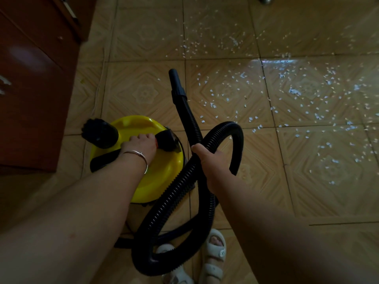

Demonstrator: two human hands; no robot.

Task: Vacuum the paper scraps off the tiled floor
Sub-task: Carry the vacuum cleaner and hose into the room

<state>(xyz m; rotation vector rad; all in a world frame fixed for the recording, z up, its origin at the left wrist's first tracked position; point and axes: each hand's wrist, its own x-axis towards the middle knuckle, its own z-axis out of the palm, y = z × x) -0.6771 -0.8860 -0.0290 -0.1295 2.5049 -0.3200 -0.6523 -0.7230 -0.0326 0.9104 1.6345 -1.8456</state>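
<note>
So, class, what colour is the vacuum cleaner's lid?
Yellow lid, seen in the head view.

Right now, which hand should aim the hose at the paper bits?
Probably the right hand: it already holds the black hose, whose nozzle points toward the paper scraps.

Vacuum lid [164, 171]: glossy yellow plastic; hose [185, 117]: ribbed matt black plastic, ending in a smooth nozzle [176, 78]; floor tiles [256, 177]: glazed, reflective, patterned beige; scraps [295, 91]: white paper; cabinet [26, 89]: polished reddish wood; bracelet [141, 155]: shiny metal.
</note>
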